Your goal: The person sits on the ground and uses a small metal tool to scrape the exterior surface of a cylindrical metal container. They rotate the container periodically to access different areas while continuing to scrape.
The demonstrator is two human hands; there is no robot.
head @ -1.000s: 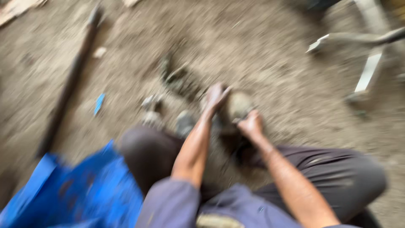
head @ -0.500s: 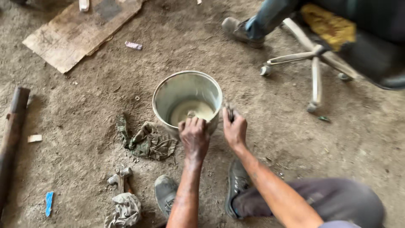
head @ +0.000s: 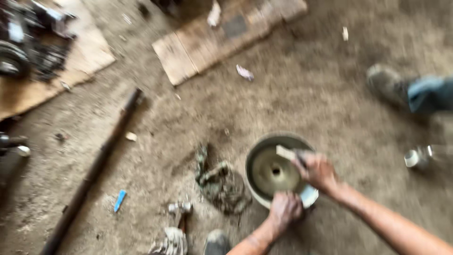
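Note:
A round metal drum-like part (head: 267,175) stands open side up on the dirt floor. My left hand (head: 284,210) grips its near rim. My right hand (head: 316,171) reaches over the right rim and holds a small pale flat piece (head: 286,152) against the inside. The picture is blurred, so fine details are unclear.
A dirty rag (head: 221,185) lies left of the drum. A long dark bar (head: 95,170), a blue scrap (head: 120,200) and a small hammer-like tool (head: 180,208) lie further left. Cardboard sheets (head: 207,40) lie beyond. Another person's shoe (head: 388,85) is at upper right.
The view has swung right and tilted. My right hand went from the rim into the drum with the pale piece. My left hand keeps hold of the near rim.

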